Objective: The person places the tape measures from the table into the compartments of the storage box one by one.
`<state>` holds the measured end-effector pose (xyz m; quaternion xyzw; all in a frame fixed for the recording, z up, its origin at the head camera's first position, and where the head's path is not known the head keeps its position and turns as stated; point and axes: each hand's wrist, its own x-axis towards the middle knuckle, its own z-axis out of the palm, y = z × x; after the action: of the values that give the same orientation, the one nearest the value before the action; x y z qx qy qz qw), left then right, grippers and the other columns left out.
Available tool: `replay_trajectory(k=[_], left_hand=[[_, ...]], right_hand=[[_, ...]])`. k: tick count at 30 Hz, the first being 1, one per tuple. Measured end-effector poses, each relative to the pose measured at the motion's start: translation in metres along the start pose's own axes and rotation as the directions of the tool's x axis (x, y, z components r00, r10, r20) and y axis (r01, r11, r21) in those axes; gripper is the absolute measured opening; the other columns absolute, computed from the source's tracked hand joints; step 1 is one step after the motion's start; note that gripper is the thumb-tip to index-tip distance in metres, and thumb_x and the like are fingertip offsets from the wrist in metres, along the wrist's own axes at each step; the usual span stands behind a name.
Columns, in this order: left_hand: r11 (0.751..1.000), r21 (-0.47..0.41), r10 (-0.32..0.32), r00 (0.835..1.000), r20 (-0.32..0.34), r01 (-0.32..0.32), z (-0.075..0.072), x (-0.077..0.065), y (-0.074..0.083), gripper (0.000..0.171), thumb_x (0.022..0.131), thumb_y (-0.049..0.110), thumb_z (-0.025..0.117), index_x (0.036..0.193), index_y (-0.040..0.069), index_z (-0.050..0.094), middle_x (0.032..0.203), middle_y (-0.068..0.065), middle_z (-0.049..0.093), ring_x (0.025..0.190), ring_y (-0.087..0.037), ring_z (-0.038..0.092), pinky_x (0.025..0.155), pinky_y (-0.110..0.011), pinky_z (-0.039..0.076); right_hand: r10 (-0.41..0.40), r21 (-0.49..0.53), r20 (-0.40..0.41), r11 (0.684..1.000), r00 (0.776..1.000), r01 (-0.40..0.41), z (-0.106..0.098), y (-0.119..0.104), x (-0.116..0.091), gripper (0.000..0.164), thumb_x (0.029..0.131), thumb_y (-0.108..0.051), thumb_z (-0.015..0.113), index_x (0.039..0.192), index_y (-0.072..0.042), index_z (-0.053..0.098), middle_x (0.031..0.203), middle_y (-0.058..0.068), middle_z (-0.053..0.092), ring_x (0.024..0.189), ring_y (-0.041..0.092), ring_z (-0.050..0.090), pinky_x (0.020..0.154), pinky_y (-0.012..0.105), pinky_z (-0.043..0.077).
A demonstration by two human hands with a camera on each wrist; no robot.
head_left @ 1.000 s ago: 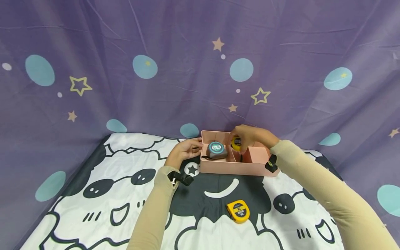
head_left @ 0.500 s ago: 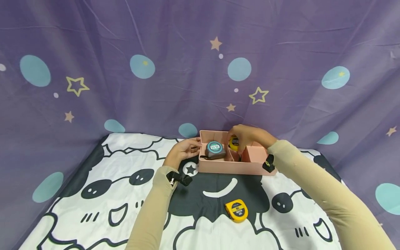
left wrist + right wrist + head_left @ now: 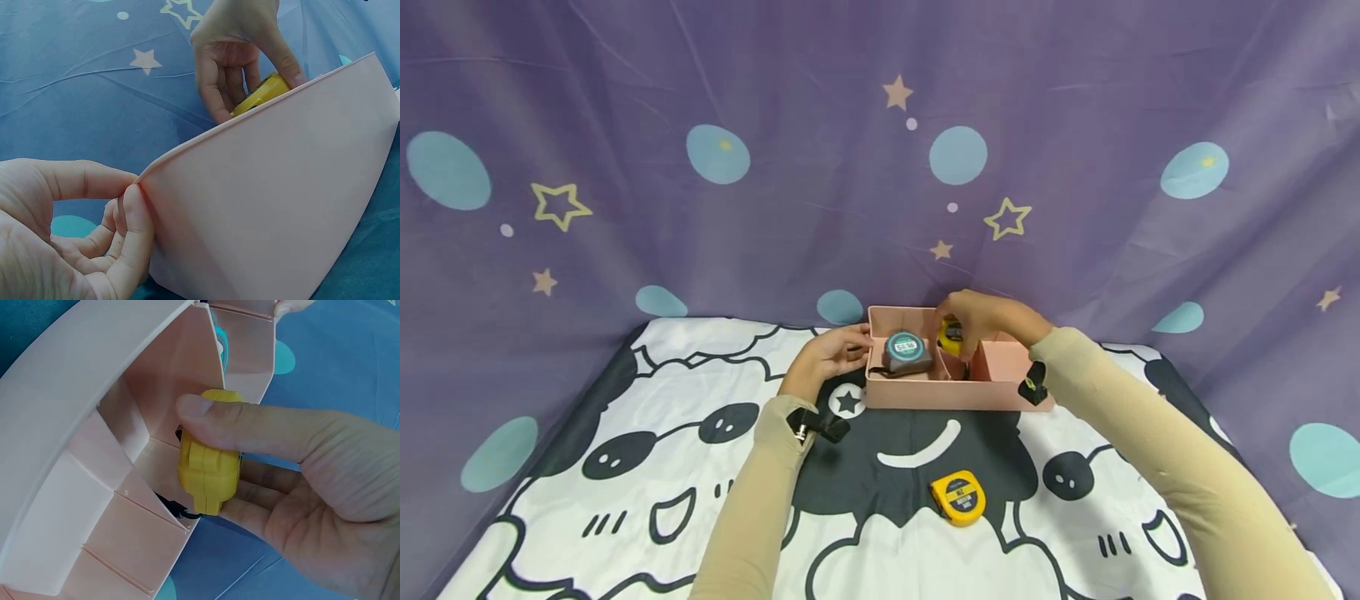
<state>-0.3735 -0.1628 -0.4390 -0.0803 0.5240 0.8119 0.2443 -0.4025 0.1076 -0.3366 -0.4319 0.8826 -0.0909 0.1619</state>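
At the back of the cloth stands a pink divided box (image 3: 951, 395). My left hand (image 3: 829, 358) pinches its left end wall at the rim, thumb and index finger clearly seen in the left wrist view. Over the middle compartment, my right hand (image 3: 976, 321) grips a yellow tape measure (image 3: 209, 469) between thumb and fingers. A black strap (image 3: 172, 506) hangs low beside that tape measure, inside the box. In the left compartment lies a grey and teal tape measure (image 3: 907, 353). Another yellow tape measure (image 3: 959, 498) lies flat on the cloth in front of the box.
The surface wears a black and white cartoon cloth (image 3: 685, 450). Close behind the box rises a purple star-patterned curtain (image 3: 790, 233). Dividers (image 3: 112, 456) split the box into compartments, and its right part sits under the right forearm (image 3: 1120, 400).
The head view has shifted a little, so everything sits slightly further left and up. Both hands keep their holds, the right one still at the middle compartment with the yellow tape measure.
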Motion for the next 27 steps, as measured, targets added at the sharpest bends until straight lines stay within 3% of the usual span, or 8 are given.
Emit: replay_trajectory(k=[8, 18, 27], left_hand=[[0.998, 0.061, 0.001, 0.999, -0.035, 0.001, 0.005, -0.001, 0.008, 0.040, 0.096, -0.005, 0.056, 0.133, 0.008, 0.048, 0.086, 0.001, 0.060, 0.072, -0.010, 0.058, 0.063, -0.017, 0.054], [0.991, 0.134, -0.003, 0.997, -0.075, 0.013, 0.006, -0.002, 0.003, 0.057, 0.098, -0.004, 0.055, 0.152, 0.003, 0.035, 0.091, 0.000, 0.061, 0.074, -0.008, 0.061, 0.066, -0.017, 0.055], [0.980, 0.195, -0.019, 0.997, -0.069, 0.032, 0.012, -0.001, 0.009, 0.056, 0.099, -0.004, 0.051, 0.152, 0.002, 0.033, 0.093, 0.001, 0.060, 0.079, -0.008, 0.061, 0.067, -0.017, 0.055]], right_hand=[[0.056, 0.038, -0.013, 0.998, 0.998, -0.056, -0.004, 0.001, -0.005, 0.057, 0.062, 0.004, 0.088, 0.116, -0.007, 0.073, 0.113, 0.012, 0.069, 0.098, 0.031, 0.063, 0.081, 0.035, 0.058], [0.135, 0.058, 0.002, 0.989, 0.991, -0.135, 0.007, 0.006, -0.003, 0.064, 0.064, 0.001, 0.090, 0.122, -0.004, 0.063, 0.117, 0.013, 0.064, 0.104, 0.027, 0.059, 0.089, 0.036, 0.059], [0.153, 0.079, -0.006, 0.985, 0.988, -0.152, 0.006, 0.013, -0.003, 0.067, 0.064, 0.001, 0.092, 0.123, -0.002, 0.061, 0.117, 0.012, 0.065, 0.105, 0.026, 0.059, 0.093, 0.037, 0.057]])
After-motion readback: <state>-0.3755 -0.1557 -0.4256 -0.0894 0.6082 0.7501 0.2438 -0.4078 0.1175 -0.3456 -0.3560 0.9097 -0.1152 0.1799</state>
